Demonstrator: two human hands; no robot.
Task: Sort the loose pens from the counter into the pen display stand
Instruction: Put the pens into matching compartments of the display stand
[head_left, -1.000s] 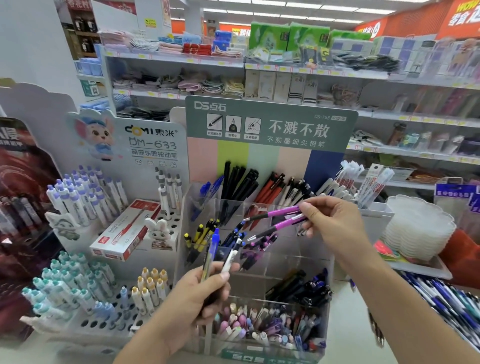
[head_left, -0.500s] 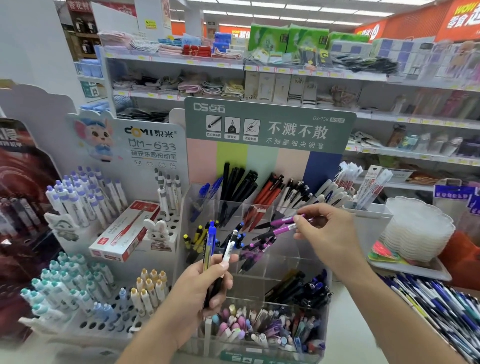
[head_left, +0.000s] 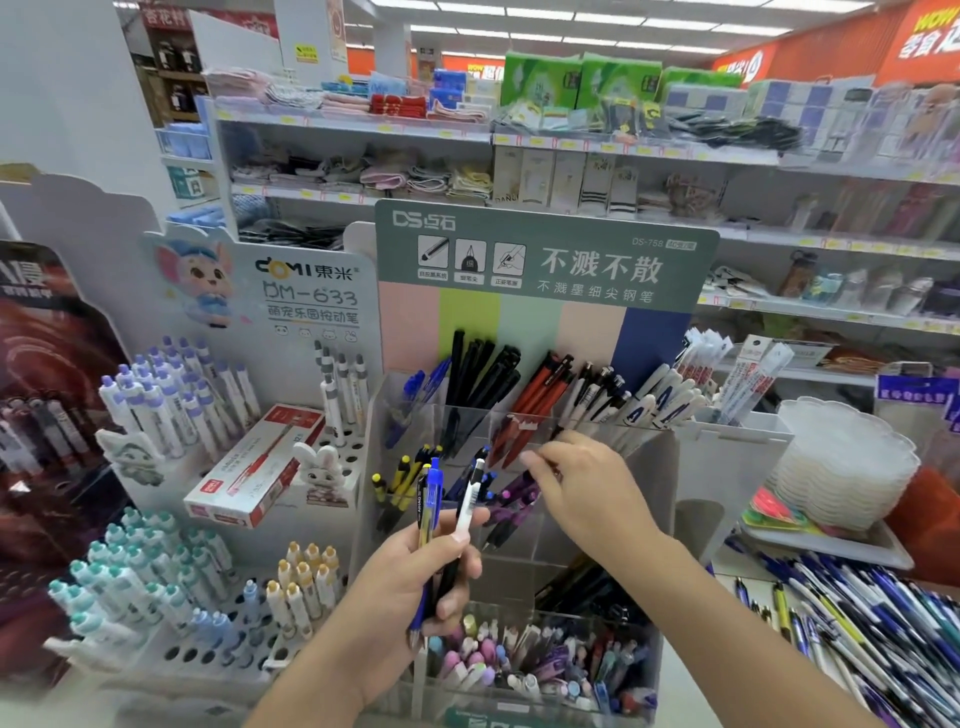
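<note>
Holding a small bunch of pens (head_left: 441, 525) upright, your left hand (head_left: 415, 587) has its fingers curled tight round them, just in front of the clear pen display stand (head_left: 519, 519). Your right hand (head_left: 582, 493) reaches over the middle row, right above the purple pens (head_left: 511, 506) in their box, with its fingers bent down, but you cannot tell if that grip pinches anything. More loose pens (head_left: 852, 623) lie in a heap on the tabletop (head_left: 727, 571) to your right.
</note>
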